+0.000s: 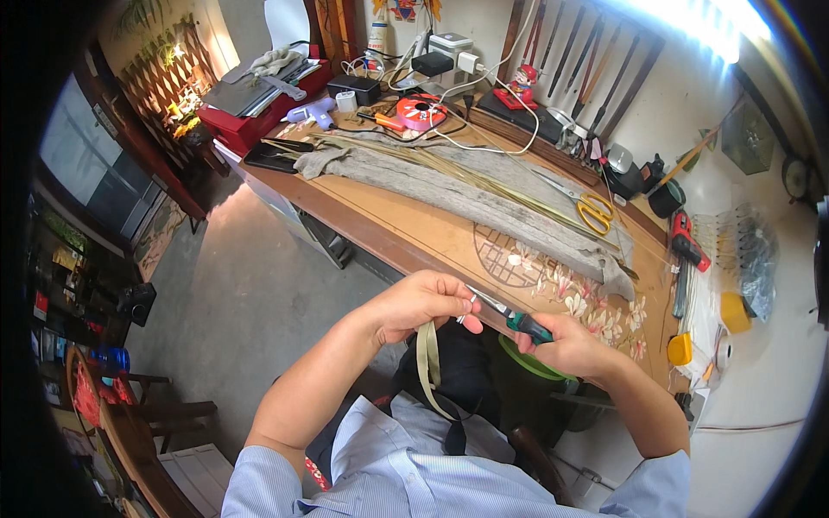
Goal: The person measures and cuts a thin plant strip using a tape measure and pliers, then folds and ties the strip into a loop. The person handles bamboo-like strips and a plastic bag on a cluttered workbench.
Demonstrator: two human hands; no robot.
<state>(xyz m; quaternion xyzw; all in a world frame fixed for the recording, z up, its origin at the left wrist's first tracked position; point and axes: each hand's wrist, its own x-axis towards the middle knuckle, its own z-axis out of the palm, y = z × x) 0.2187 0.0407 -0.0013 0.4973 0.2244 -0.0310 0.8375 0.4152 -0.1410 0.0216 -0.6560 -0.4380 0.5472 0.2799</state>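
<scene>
Above the table's near edge, my left hand pinches a small white piece between thumb and fingers. A flat pale-green strip hangs in a loop below this hand, towards my lap. My right hand is wrapped around the green-and-black handle of a slim metal-ended hand tool, perhaps long-nose pliers. The tool's narrow tip reaches my left fingertips, beside the white piece. Whether the tip grips that piece cannot be told, as the fingers partly cover it.
A grey cloth lies along the table with long dried strips. Yellow-handled scissors rest at the right. Further back are a ribbon spool, a purple glue gun and loose white cables. A green-rimmed bin stands below.
</scene>
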